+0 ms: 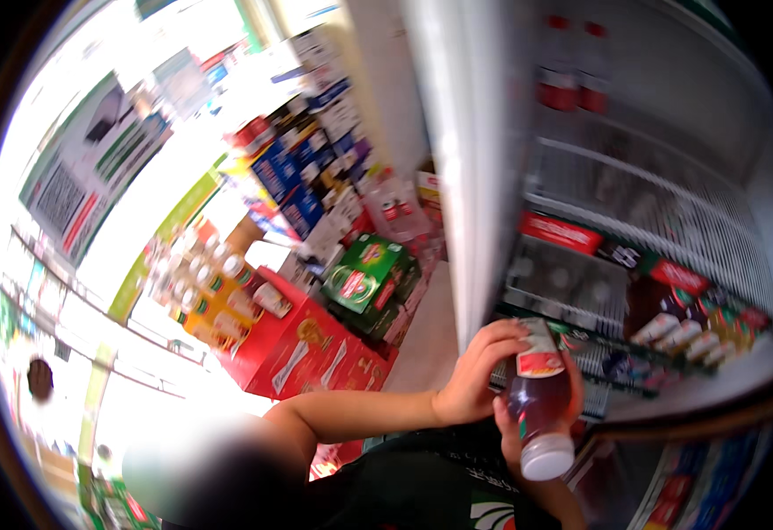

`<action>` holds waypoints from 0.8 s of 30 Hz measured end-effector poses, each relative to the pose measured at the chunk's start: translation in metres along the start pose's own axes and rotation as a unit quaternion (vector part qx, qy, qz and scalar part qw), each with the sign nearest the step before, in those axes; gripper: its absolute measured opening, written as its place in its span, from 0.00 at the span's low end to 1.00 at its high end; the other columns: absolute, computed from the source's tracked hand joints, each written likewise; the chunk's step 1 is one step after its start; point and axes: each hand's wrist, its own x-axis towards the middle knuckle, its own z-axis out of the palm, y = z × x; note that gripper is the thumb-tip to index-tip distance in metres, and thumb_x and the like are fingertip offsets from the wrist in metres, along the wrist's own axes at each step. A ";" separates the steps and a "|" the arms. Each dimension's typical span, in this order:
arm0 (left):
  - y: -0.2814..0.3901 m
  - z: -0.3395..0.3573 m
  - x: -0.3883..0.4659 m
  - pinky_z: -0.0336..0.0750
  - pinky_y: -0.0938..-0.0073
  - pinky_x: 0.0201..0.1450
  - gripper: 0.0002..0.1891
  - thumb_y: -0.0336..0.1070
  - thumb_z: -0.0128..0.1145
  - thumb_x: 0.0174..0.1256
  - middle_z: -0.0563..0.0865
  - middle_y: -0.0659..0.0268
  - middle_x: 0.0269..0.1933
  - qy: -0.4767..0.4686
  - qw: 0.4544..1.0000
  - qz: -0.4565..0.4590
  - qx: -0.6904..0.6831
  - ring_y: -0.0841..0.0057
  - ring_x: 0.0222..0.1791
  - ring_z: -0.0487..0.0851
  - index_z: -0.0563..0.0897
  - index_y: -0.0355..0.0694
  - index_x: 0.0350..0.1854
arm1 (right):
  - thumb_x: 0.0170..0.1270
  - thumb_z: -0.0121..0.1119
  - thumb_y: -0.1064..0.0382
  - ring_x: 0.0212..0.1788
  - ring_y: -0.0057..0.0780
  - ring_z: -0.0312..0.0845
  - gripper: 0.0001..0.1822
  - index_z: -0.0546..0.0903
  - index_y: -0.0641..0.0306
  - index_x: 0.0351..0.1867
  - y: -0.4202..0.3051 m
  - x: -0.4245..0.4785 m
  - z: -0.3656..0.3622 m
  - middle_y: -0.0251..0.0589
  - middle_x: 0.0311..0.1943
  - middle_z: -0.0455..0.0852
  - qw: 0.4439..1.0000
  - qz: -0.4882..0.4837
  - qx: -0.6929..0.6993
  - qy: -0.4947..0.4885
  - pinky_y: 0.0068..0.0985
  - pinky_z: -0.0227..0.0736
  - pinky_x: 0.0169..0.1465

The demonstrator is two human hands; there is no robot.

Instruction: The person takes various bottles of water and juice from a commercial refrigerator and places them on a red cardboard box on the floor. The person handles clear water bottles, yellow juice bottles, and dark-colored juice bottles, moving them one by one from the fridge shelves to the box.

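A plastic bottle of dark red drink [540, 404] with a white cap and a red-and-pale label is held tilted, its cap pointing down toward my body. My left hand [476, 374] curls its fingers over the bottle's base end and label. Around the bottle's middle, nearer the cap, my right hand [575, 394] grips from behind, largely hidden by it. Just beyond both hands is the refrigerated display cabinet [757, 165], with wire shelves [658, 179] and a lower row of pale-labelled bottles [684, 341].
Two red-capped bottles [569, 66] stand high in the cabinet, beside its blurred white frame [472, 165]. To the left, orange drink bottles [217, 311] top a red carton [307, 351]. Near it are a green drinks carton [366, 271] and stacked boxes [300, 172].
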 end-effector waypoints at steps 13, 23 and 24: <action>-0.003 -0.221 -0.136 0.75 0.66 0.63 0.37 0.20 0.70 0.48 0.70 0.58 0.63 0.373 0.877 -0.285 0.100 0.66 0.64 0.74 0.67 0.39 0.62 | 0.55 0.74 0.62 0.61 0.46 0.75 0.42 0.62 0.67 0.68 -0.015 -0.021 0.261 0.57 0.61 0.74 0.861 0.087 0.219 -0.451 0.34 0.74 0.60; -0.055 -0.329 -0.218 0.74 0.63 0.63 0.41 0.30 0.76 0.48 0.73 0.54 0.58 0.466 0.759 -0.378 0.252 0.63 0.61 0.75 0.66 0.34 0.65 | 0.60 0.66 0.70 0.68 0.39 0.64 0.53 0.37 0.65 0.75 0.030 -0.122 0.392 0.53 0.68 0.60 0.807 0.208 0.192 -0.519 0.31 0.64 0.68; -0.063 -0.334 -0.224 0.74 0.63 0.63 0.41 0.30 0.75 0.47 0.73 0.53 0.58 0.463 0.750 -0.390 0.267 0.62 0.60 0.75 0.67 0.34 0.65 | 0.60 0.66 0.71 0.69 0.39 0.62 0.54 0.35 0.65 0.75 0.035 -0.127 0.402 0.53 0.69 0.58 0.815 0.203 0.184 -0.511 0.32 0.61 0.69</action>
